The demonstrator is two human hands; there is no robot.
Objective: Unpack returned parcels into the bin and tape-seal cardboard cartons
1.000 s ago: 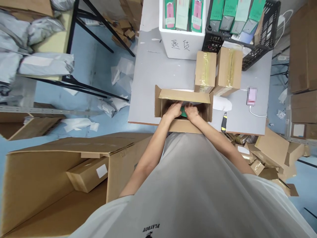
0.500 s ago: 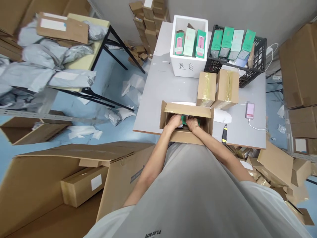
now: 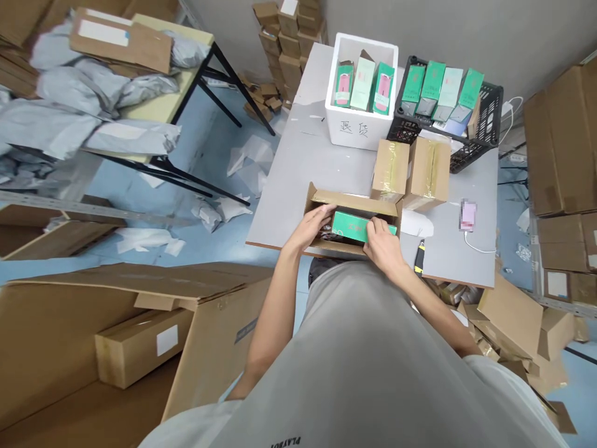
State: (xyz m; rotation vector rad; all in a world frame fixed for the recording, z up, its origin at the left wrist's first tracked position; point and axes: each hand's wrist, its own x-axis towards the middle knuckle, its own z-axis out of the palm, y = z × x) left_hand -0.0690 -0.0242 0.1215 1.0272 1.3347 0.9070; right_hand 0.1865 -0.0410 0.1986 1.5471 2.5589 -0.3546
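An open cardboard carton point(image 3: 357, 202) stands at the front of the grey table. A green box point(image 3: 349, 226) is in its opening, slightly tilted, its right end raised near the rim. My right hand point(image 3: 382, 244) grips this green box by its near side, right of the middle. At the carton's left end is my left hand point(image 3: 311, 227), fingers stretched out over the opening and apart from the green box. Something dark and shiny lies inside the carton under that hand; I cannot make out what.
Behind stand two taped cartons point(image 3: 426, 175), a white foam box point(image 3: 361, 127) and a black crate point(image 3: 485, 127), both holding small boxes. A utility knife point(image 3: 420, 258) and a phone point(image 3: 467, 215) lie right. A large carton point(image 3: 219, 348) stands at lower left.
The green box has come up from deep inside the carton into its opening. My left hand has drawn back leftwards off it, and my right hand has moved right.
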